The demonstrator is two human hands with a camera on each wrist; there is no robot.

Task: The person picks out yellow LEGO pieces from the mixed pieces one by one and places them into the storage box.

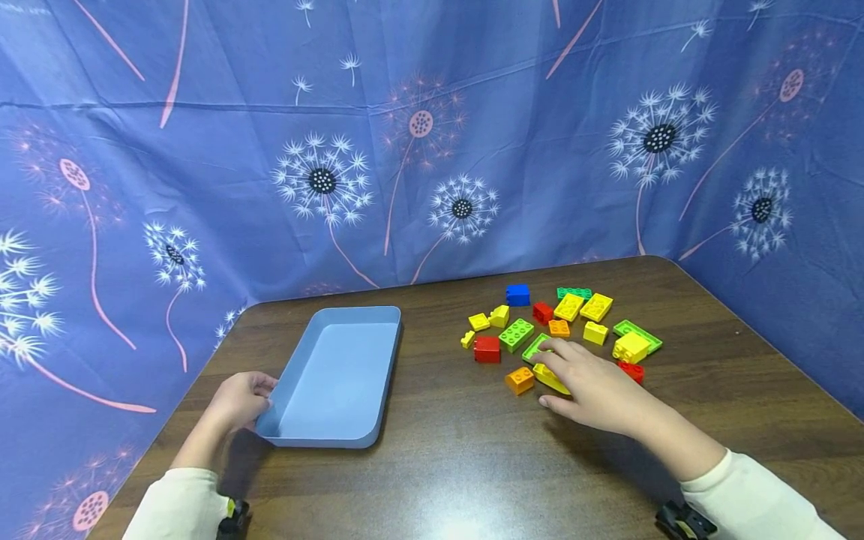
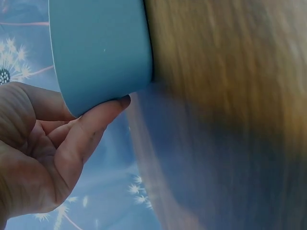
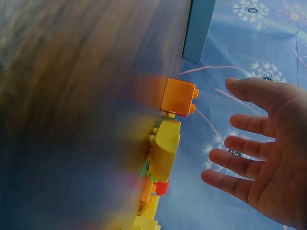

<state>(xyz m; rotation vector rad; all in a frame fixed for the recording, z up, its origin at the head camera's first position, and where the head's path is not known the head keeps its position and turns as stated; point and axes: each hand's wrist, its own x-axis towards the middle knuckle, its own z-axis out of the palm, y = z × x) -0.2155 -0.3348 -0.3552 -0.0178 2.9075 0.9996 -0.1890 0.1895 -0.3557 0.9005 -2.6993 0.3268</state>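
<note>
A shallow blue tray [image 1: 337, 375] lies on the left part of the table. My left hand [image 1: 239, 401] pinches its near-left corner; in the left wrist view the thumb presses the tray's outer wall [image 2: 100, 52] and the fingers go over the rim. Over the near side of a group of toy building blocks hovers my right hand [image 1: 601, 390], palm down, fingers spread. Beneath it lie a curved yellow block [image 1: 550, 379] and a green plate [image 1: 536, 348]. An orange block [image 3: 178, 96] stands close by. The right wrist view shows the fingers apart from the blocks, holding nothing.
Further blocks spread behind the right hand: a blue one [image 1: 517, 295], a red one [image 1: 487, 349], a green one [image 1: 517, 335], and a yellow one [image 1: 631, 347] on a green plate. A blue patterned cloth [image 1: 405, 150] hangs along the table's back and sides.
</note>
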